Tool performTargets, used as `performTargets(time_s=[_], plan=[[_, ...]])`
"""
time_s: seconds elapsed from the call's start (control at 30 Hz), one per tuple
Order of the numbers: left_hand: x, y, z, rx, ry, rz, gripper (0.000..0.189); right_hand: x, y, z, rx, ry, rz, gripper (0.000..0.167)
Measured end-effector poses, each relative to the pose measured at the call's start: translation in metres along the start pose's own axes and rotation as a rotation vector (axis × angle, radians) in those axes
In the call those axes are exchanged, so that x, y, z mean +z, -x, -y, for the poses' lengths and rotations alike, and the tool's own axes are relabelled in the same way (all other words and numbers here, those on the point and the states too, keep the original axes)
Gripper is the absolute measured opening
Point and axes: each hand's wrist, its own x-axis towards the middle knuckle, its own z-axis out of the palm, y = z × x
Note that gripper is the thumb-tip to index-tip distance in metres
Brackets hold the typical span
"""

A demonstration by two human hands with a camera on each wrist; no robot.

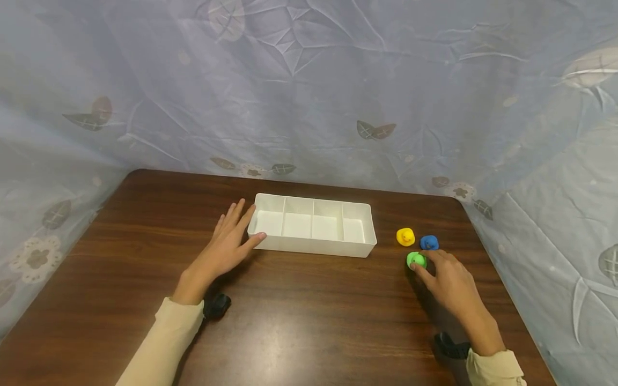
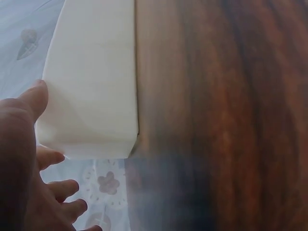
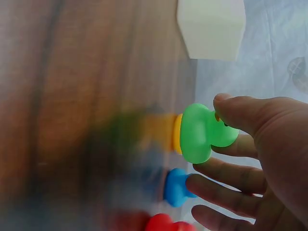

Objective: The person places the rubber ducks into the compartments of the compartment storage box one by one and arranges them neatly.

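A small green rubber duck [image 1: 416,260] is pinched between the thumb and fingers of my right hand [image 1: 451,281]. In the right wrist view, a gap separates this green duck [image 3: 196,134] from its blurred reflection, so it appears raised off the table. Just beyond it sit a yellow duck [image 1: 405,237] and a blue duck [image 1: 429,243]. A red duck [image 3: 166,223] shows only in the right wrist view. My left hand [image 1: 227,246] rests at the left end of a white box [image 1: 314,245] with several compartments, thumb by the front wall, fingers spread along the end.
The brown wooden table [image 1: 309,316] reaches back to a pale curtain [image 1: 309,96] with leaf and flower prints. The curtain also hangs along both sides. A black wrist device [image 1: 217,306] is on my left wrist, another black device [image 1: 451,346] on the right.
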Motion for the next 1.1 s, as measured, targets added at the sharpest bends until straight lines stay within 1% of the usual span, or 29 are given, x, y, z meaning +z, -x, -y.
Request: performTargets(time_s=[0.1,0.27,0.4,0.67,0.9,1.1], plan=[[0.0,0.001,0.001,0.005,0.001,-0.003,0.085,-0.006,-0.006,0.005,-0.01,0.006,-0.018,0.049],[-0.001,0.0,0.001,0.004,-0.019,0.003,0.085,-0.012,-0.019,0.011,-0.056,0.004,-0.068,0.047],[0.0,0.0,0.001,0.001,-0.015,0.004,0.085,-0.016,-0.032,0.019,-0.091,0.001,-0.09,0.047],[0.0,0.001,0.001,0.007,-0.002,-0.01,0.084,-0.023,-0.061,0.045,-0.121,-0.024,-0.04,0.05],[-0.001,0.001,-0.001,0.007,-0.003,-0.006,0.084,-0.019,-0.084,0.068,-0.153,-0.052,-0.027,0.044],[-0.002,0.002,-0.002,0.008,0.0,-0.006,0.084,-0.017,-0.099,0.09,-0.185,-0.091,-0.005,0.042]])
